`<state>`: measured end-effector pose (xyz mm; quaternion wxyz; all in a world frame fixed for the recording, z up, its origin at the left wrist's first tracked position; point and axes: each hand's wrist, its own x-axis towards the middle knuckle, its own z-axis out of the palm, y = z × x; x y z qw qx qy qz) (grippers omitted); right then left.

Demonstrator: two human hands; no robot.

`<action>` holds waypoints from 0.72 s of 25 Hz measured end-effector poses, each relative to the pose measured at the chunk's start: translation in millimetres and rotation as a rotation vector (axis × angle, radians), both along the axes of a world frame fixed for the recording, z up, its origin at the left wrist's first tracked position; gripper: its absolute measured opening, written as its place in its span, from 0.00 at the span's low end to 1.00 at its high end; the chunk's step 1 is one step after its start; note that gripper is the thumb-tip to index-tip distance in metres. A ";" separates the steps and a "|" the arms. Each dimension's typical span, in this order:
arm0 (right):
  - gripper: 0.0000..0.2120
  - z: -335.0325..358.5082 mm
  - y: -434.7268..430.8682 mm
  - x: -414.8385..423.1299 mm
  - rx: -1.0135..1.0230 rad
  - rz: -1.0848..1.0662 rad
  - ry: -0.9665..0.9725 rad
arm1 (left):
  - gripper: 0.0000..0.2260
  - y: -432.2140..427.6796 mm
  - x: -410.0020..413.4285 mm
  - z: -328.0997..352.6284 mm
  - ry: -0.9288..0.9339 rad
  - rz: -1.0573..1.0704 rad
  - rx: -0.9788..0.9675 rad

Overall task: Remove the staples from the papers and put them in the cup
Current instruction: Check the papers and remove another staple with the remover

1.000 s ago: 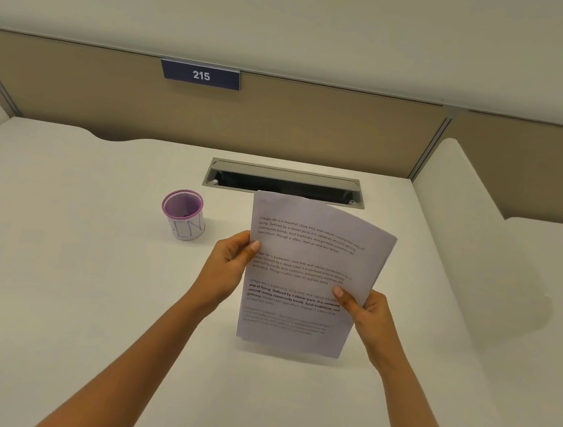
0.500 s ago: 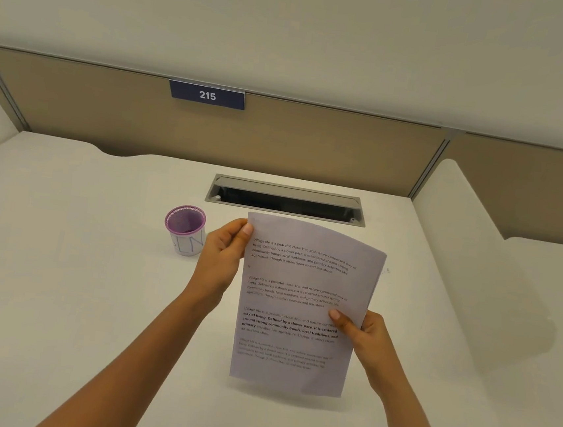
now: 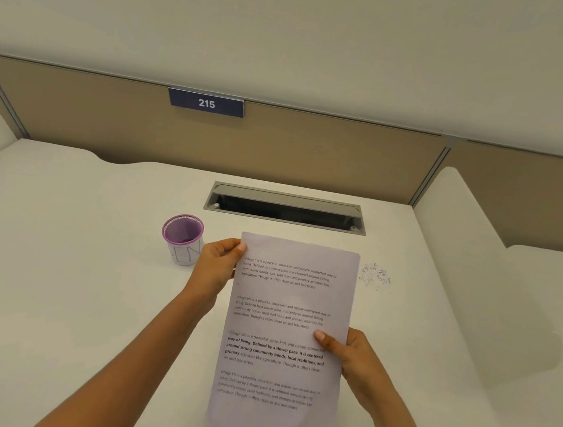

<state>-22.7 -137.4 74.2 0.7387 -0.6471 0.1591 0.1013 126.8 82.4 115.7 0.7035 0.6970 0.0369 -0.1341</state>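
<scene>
I hold a set of printed papers (image 3: 287, 334) upright over the white desk, with several paragraphs of text facing me. My left hand (image 3: 217, 266) pinches the top left corner, thumb on the front. My right hand (image 3: 350, 356) grips the right edge below the middle, thumb on the page. No staple shows; the corner is under my left fingers. A purple mesh cup (image 3: 183, 238) with a white paper band stands on the desk just left of my left hand.
A small scatter of tiny grey bits (image 3: 374, 275) lies on the desk right of the papers. A grey cable slot (image 3: 286, 204) is set into the desk behind them. A tan partition with a "215" plate (image 3: 206, 103) backs the desk; a white divider (image 3: 469, 252) rises at right.
The papers came down and straightened from a rightward tilt. My left hand slid up the left edge to the top corner. The right hand kept its hold on the right edge.
</scene>
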 end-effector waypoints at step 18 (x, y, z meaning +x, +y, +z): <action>0.15 -39.3 -2.1 21.4 0.100 0.048 0.225 | 0.07 5.8 25.0 -64.1 0.229 -0.030 0.006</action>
